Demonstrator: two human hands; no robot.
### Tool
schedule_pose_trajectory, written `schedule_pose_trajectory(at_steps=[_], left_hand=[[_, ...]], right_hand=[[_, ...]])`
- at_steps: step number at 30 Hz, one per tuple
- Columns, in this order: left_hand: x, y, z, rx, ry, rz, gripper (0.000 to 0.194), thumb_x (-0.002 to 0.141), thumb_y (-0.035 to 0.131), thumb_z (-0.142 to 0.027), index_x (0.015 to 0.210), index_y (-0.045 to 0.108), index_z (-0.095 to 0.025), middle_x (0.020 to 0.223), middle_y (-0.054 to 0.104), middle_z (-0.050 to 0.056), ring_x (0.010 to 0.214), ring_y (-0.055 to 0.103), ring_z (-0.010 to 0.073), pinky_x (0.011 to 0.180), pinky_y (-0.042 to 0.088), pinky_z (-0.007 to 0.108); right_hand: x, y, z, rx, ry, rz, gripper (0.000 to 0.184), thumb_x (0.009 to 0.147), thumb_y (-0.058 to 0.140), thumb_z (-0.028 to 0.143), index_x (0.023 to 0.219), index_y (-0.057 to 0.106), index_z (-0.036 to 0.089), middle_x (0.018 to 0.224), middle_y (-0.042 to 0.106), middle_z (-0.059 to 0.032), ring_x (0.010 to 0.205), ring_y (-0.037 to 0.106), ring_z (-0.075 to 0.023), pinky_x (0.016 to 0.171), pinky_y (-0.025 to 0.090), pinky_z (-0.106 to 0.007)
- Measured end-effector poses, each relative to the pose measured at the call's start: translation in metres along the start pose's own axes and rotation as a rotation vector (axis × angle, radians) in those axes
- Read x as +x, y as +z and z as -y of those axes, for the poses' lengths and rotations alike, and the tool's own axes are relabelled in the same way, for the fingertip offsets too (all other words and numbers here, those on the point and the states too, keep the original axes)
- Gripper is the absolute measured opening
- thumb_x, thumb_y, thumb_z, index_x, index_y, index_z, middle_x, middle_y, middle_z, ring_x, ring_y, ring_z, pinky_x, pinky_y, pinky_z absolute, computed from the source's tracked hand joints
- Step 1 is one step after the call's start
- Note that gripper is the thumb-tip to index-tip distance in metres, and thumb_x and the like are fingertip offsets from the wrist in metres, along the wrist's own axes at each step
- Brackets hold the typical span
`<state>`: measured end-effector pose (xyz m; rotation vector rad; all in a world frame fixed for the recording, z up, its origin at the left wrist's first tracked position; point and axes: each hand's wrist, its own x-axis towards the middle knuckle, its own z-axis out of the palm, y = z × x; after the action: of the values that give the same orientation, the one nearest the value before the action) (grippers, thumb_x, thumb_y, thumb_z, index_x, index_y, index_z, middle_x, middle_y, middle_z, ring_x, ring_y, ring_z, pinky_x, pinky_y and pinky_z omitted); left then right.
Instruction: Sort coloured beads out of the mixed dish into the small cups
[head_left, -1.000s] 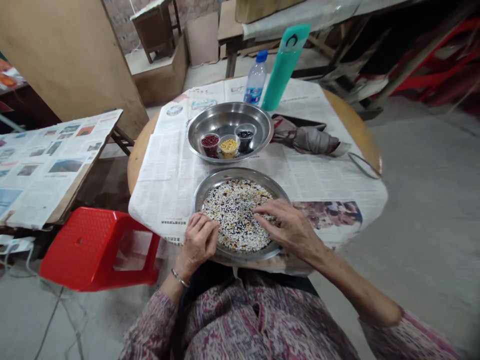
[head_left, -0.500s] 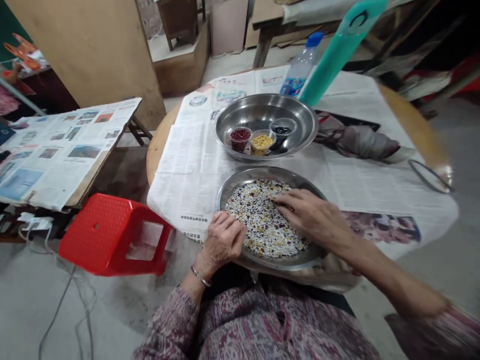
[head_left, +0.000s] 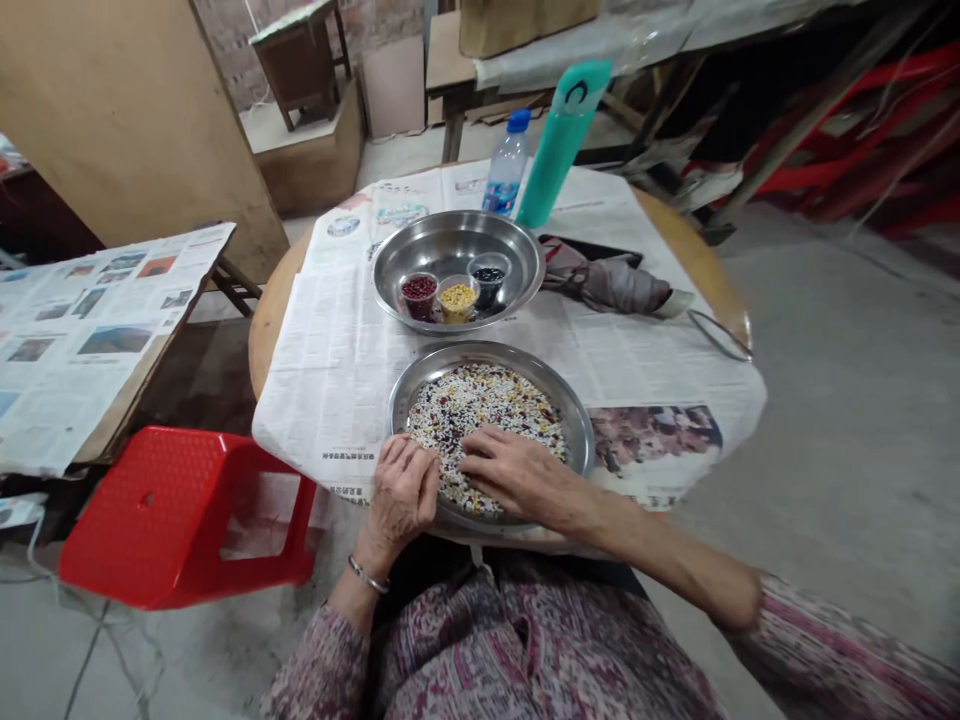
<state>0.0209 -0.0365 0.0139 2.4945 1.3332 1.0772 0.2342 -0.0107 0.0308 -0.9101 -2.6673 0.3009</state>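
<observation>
Round steel plate (head_left: 491, 351) holds mixed white and dark grains (head_left: 487, 400). Right hand (head_left: 521, 472) has slid nearer, lying open on them; left hand (head_left: 401, 495) curls loosely at the rim, holding nothing.

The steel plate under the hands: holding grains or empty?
Holding grains: a spread layer of mixed white, dark and reddish grains covers most of the steel plate, under the right hand.

Soft indoor light, faint shadows, mild glare on the steel plate (head_left: 577, 425), bent wide-angle edges
</observation>
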Motion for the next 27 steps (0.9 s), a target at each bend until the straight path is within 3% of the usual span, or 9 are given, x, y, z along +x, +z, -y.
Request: schedule_pose_trajectory(at_steps=[4, 8, 13, 19, 27], left_hand=[[0.001, -0.001, 0.0, -0.022, -0.002, -0.009, 0.016, 0.101, 0.045, -0.014, 0.094, 0.058, -0.02, 0.082, 0.064, 0.002, 0.083, 0.061, 0.019, 0.101, 0.048, 0.043], [0.002, -0.005, -0.001, -0.036, -0.011, 0.029, 0.016, 0.1, 0.046, -0.013, 0.094, 0.059, -0.02, 0.085, 0.065, 0.003, 0.086, 0.061, 0.019, 0.101, 0.049, 0.043], [0.005, -0.014, 0.0, -0.058, 0.05, 0.052, 0.015, 0.098, 0.051, -0.012, 0.095, 0.062, -0.02, 0.084, 0.065, 0.002, 0.085, 0.062, 0.0169, 0.105, 0.05, 0.043], [0.01, -0.015, 0.008, -0.05, 0.026, 0.067, 0.014, 0.097, 0.055, -0.015, 0.091, 0.066, -0.021, 0.091, 0.068, 0.003, 0.095, 0.062, 0.0191, 0.12, 0.034, 0.056], [0.009, -0.009, 0.008, -0.036, -0.03, 0.069, 0.02, 0.1, 0.049, -0.018, 0.091, 0.066, -0.021, 0.093, 0.069, 0.002, 0.096, 0.061, 0.0194, 0.122, 0.026, 0.058]], right_hand=[[-0.017, -0.009, -0.029, -0.049, 0.12, -0.093, 0.021, 0.09, 0.054, 0.006, 0.093, 0.069, 0.022, 0.094, 0.067, -0.0064, 0.091, 0.061, -0.0213, 0.081, 0.053, -0.034], [-0.015, -0.013, -0.047, -0.026, 0.219, -0.21, 0.027, 0.088, 0.051, 0.003, 0.093, 0.07, 0.021, 0.091, 0.068, -0.0063, 0.092, 0.064, -0.0216, 0.082, 0.054, -0.033], [-0.005, -0.012, -0.043, -0.043, 0.199, -0.251, 0.022, 0.093, 0.052, 0.008, 0.09, 0.07, 0.022, 0.088, 0.072, -0.0049, 0.083, 0.067, -0.0193, 0.079, 0.054, -0.032], [0.0, -0.01, -0.036, -0.113, 0.166, -0.215, 0.019, 0.097, 0.056, 0.021, 0.082, 0.067, 0.021, 0.08, 0.073, -0.0034, 0.073, 0.067, -0.0181, 0.069, 0.049, -0.029], [0.001, -0.011, -0.037, -0.1, 0.201, -0.182, 0.019, 0.091, 0.054, 0.01, 0.082, 0.065, 0.022, 0.081, 0.07, -0.0031, 0.077, 0.065, -0.017, 0.071, 0.048, -0.027]])
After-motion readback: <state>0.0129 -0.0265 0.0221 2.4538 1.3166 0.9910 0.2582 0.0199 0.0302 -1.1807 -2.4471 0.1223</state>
